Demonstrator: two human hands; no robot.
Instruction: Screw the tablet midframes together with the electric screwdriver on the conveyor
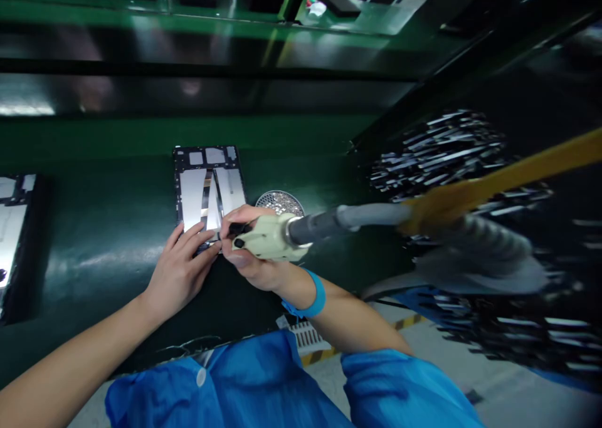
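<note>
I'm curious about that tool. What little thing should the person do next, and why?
Probably press the tool tip straight down onto the panel's near edge. The right hand grips the cream electric screwdriver, its nose at the near edge of the open device panel, while the left hand lies flat, steadying it. A dish of screws sits just behind.

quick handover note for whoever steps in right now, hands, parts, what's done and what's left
Left hand: flat on the lower edge of the tablet back frame, steadying it on the green bench.
Right hand: gripping the electric screwdriver, tip at the frame's lower right area.
Round screw dish sits just right of the frame; another frame lies at far left.
Done: which screws are in cannot be told.
Left: probably the screw under the tip.
</note>
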